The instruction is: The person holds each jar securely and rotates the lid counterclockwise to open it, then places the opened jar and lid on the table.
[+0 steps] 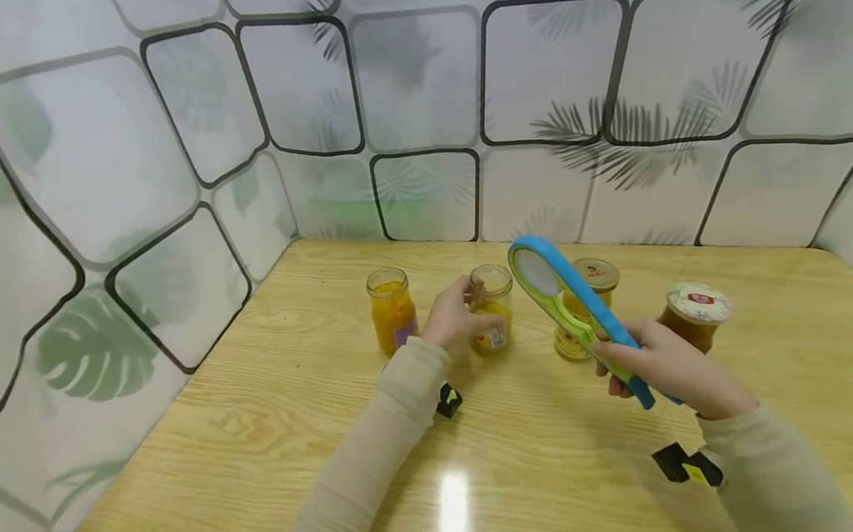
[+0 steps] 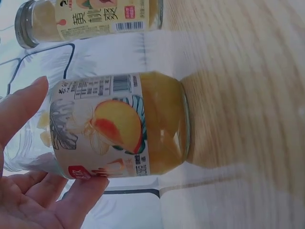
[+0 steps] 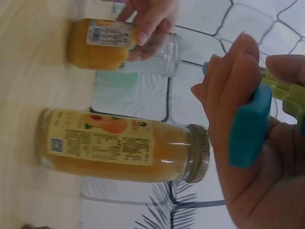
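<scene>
My left hand (image 1: 458,319) grips an open glass jar (image 1: 491,281) of yellow fruit pieces standing on the table, thumb on one side and fingers on the other. In the left wrist view this jar (image 2: 114,126) shows a peach picture on its label; its upper part looks mostly empty. My right hand (image 1: 663,364) holds a blue and green jar opener (image 1: 584,291) by its handles, its rounded loop end raised up and to the left. Behind the opener stands a tall lidded jar (image 3: 119,148) with a yellow label, partly hidden in the head view.
Left of the gripped jar stands an uncapped jar (image 1: 392,318) of orange fruit. A darker jar (image 1: 696,308) with a pale patterned lid is behind my right hand. The wooden table (image 1: 271,421) meets a patterned wall covering (image 1: 432,191) at its back and left.
</scene>
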The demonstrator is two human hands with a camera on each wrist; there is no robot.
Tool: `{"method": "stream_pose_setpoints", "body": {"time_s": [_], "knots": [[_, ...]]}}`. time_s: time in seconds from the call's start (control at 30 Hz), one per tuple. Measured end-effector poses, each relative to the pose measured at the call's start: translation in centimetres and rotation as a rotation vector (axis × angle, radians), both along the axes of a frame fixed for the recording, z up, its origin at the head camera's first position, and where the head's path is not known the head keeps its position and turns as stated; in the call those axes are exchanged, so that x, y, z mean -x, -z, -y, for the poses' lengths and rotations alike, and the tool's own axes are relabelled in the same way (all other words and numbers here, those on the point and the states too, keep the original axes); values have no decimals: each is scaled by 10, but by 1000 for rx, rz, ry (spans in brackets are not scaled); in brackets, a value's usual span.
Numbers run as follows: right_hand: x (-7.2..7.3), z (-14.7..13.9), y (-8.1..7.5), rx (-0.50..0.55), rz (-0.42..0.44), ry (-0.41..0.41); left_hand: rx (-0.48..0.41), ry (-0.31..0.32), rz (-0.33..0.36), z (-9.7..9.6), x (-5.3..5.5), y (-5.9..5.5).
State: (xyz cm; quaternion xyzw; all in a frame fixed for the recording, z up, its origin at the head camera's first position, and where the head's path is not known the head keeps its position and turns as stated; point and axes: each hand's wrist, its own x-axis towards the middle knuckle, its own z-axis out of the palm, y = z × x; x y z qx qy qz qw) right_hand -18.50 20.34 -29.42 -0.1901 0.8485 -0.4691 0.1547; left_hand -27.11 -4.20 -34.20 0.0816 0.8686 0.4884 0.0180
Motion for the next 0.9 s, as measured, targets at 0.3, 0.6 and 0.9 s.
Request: {"method": "stream_pose_setpoints", "body": {"time_s": [0.3, 0.6, 0.9], "knots": [[-11, 1, 32, 276, 189, -210, -14, 7, 4, 9, -4, -1], [-14, 7, 53, 383, 482, -299, -36, 25, -61, 13, -3, -1], [-8, 13, 68, 394, 679, -303, -34, 64, -66, 10, -2, -3]]}}
